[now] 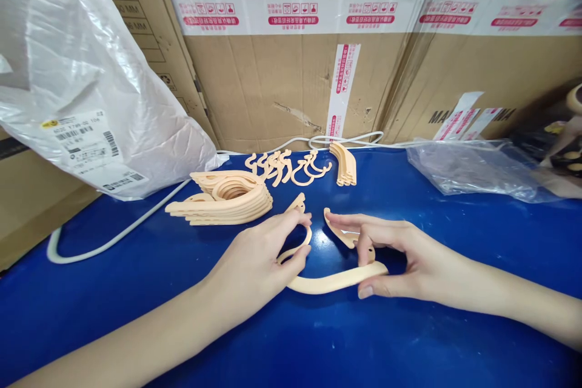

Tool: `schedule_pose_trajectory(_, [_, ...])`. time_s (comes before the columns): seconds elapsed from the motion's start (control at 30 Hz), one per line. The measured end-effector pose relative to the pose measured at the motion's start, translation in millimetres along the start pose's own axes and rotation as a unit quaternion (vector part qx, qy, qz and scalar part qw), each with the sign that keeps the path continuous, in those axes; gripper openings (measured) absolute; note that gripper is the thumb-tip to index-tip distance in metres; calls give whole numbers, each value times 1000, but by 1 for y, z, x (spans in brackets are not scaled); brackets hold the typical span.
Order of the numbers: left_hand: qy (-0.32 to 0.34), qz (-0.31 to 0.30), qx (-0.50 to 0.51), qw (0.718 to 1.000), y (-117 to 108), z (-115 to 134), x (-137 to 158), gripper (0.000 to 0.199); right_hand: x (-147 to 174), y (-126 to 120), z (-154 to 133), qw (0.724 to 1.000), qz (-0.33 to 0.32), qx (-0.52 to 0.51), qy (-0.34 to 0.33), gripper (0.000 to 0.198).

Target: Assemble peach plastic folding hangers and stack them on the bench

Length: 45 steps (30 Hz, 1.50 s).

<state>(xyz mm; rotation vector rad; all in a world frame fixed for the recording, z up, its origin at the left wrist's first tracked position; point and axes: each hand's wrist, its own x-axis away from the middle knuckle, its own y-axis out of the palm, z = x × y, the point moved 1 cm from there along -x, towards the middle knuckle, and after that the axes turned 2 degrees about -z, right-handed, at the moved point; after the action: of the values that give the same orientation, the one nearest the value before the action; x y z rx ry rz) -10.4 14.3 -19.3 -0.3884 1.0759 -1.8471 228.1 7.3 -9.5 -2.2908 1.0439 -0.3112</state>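
Between both hands, low over the blue table, is a beige curved plastic hanger part (325, 284). My left hand (261, 251) is closed, thumb and fingers around its left side, where a curl and a slim upper end show. My right hand (400, 254) pinches its right end between thumb and fingers, the index finger stretched to the tip of a slim upper arm (337, 230). Whether these beige portions are one piece I cannot tell, since the fingers hide the joins. Beyond my left hand lies a stack of similar beige curved parts (236, 206).
Several small beige hooks (284, 167) and a bundle of short curved arms (344, 165) lie at the back of the blue table (291, 339). A white cable (122, 233) runs round a large white bag (104, 85). Clear plastic (477, 170) lies right; cardboard boxes (282, 85) stand behind.
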Motion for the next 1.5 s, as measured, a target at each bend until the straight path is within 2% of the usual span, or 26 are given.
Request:
schedule_pose_trajectory(0.07, [11,8,-24,1000,0,0,1,29,-1,0,2,1000,9,17,-2,25])
schedule_pose_trajectory(0.17, [49,7,-67,997,-1,2,2,26,-3,-1,5,999,13,30,-9,24])
schedule_pose_trajectory(0.3, [98,-10,-120,988,-2,6,3,22,-4,-2,1,999,-10,40,-9,25])
schedule_pose_trajectory(0.5, [122,-7,-182,976,2,5,6,23,-1,-1,-7,996,-70,56,-22,23])
schedule_pose_trajectory(0.67, [127,1,-203,971,3,3,5,25,-1,1,-6,993,-88,77,-7,24])
schedule_pose_trajectory(0.8, [152,1,-216,965,2,3,4,28,-3,0,0,993,-68,83,-42,22])
schedule_pose_trajectory(0.93, [197,11,-261,945,2,4,5,35,-8,-5,8,981,-7,168,-95,30])
schedule_pose_trajectory(1.07, [218,-5,-287,933,3,3,7,48,-11,-12,14,967,35,225,-111,23])
schedule_pose_trajectory(1.33, [199,-45,-191,960,0,2,6,36,-9,-11,16,954,120,260,-89,13])
schedule_pose_trajectory(1.5, [170,-46,-164,971,-1,5,5,47,-5,-7,8,958,87,256,-98,16])
